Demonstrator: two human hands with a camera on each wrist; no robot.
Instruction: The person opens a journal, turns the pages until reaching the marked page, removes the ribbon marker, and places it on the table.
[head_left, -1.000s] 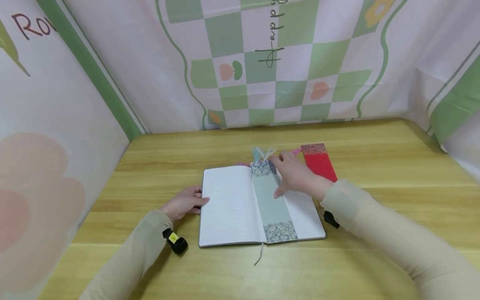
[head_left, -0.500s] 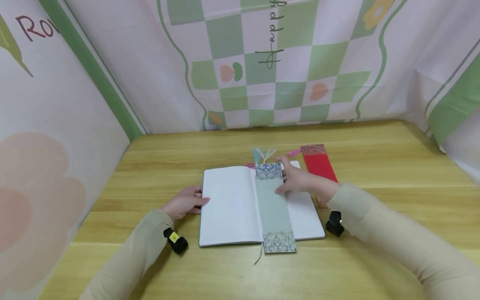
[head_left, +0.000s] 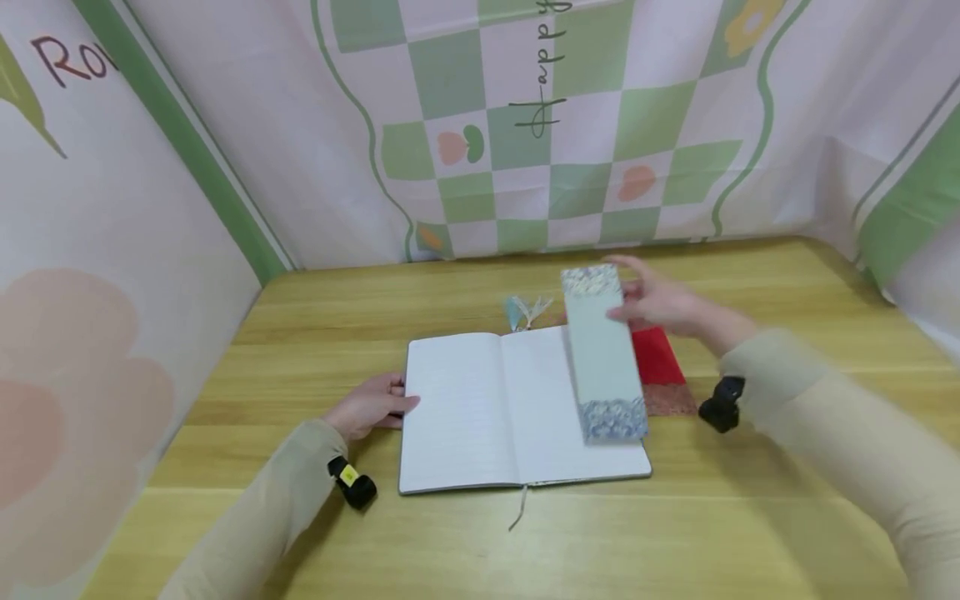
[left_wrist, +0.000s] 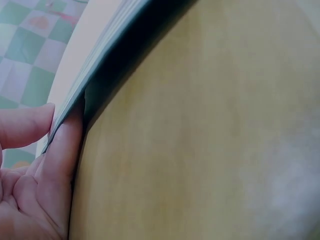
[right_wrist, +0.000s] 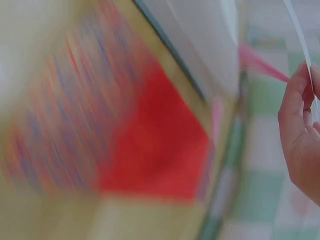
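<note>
A notebook (head_left: 459, 408) lies spread flat on the table, its pages lined. My left hand (head_left: 367, 406) pinches its left edge, thumb over the page and a finger (left_wrist: 62, 155) tucked beneath the cover. Over the right page, my right hand (head_left: 663, 304) holds a pale green bookmark (head_left: 606, 354) by its upper right edge; both ends carry a blue-and-cream pattern. From the right wrist the held bookmark shows as a thin white edge (right_wrist: 300, 30) between thumb and fingers. A red bookmark (head_left: 658, 358) lies right of the notebook, partly hidden behind the green one.
Pale blue and white tassels (head_left: 528, 311) stick out past the notebook's top edge. A grey ribbon (head_left: 517, 510) trails from the bottom of its spine. Behind the wooden table (head_left: 360, 300) hangs a green-and-white checked curtain (head_left: 517, 183).
The green bookmark has come off the middle of the notebook, moving first toward me, then up and right in my right hand. My left hand has stayed at the notebook's edge.
</note>
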